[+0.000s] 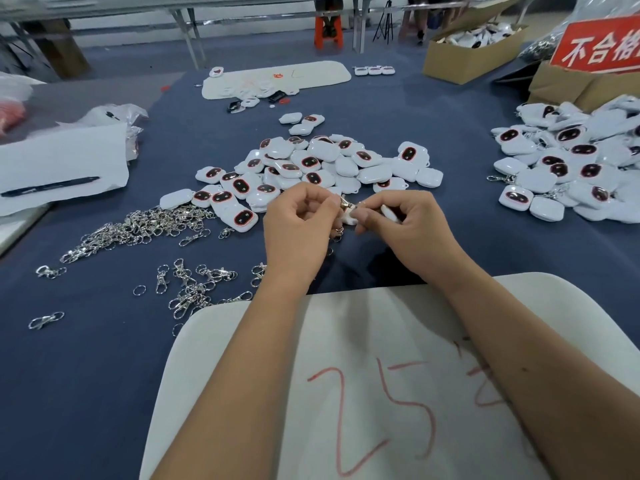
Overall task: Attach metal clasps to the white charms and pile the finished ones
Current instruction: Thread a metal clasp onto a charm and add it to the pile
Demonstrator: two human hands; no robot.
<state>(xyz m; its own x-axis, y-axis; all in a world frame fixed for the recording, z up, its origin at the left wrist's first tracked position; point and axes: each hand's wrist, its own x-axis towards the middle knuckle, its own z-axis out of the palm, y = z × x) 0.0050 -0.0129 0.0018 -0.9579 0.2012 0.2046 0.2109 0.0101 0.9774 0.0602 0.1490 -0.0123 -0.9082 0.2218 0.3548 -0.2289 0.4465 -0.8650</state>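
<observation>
My left hand (299,226) pinches a small metal clasp (346,203) at its fingertips. My right hand (405,225) grips a white charm (351,216), mostly hidden by the fingers, right against the clasp. Behind my hands lies a heap of white charms with dark red-rimmed ovals (311,168) on the blue cloth. A second heap of charms, some with clasps showing (571,161), sits at the right. Loose silver clasps (138,226) are scattered to the left and near my left wrist.
A white foam pad marked in red (398,393) lies under my forearms. A white sheet with a black pen (52,187) is at the left. Cardboard boxes (464,53) and a red sign (599,46) stand at the back right; another white pad (277,79) lies far back.
</observation>
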